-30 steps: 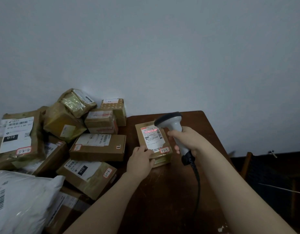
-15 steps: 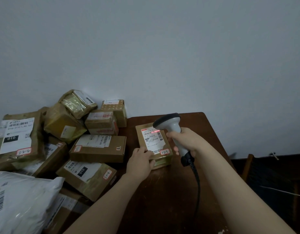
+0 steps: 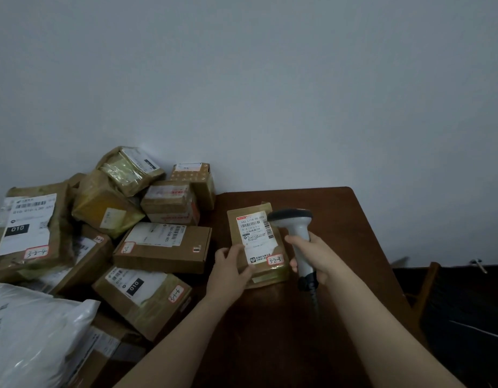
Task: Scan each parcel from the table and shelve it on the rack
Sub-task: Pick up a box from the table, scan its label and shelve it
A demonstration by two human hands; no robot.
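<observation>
A small brown parcel (image 3: 257, 242) with a white shipping label lies flat on the dark wooden table (image 3: 340, 219). My left hand (image 3: 231, 266) grips its near left corner. My right hand (image 3: 312, 256) is closed around the handle of a grey barcode scanner (image 3: 294, 222), whose head hangs over the parcel's right edge, pointing at the label. No red scan line shows on the label. The scanner's black cable (image 3: 315, 299) runs down toward me.
A heap of several taped cardboard parcels (image 3: 163, 245) fills the table's left side against the white wall. A white plastic mailer bag (image 3: 38, 331) lies at the near left. A wooden chair (image 3: 426, 287) stands in the dark area to the right of the table.
The red scan line on the label has gone out. My right hand drew the scanner slightly back to the right, uncovering more of the label. My left hand stays on the parcel.
</observation>
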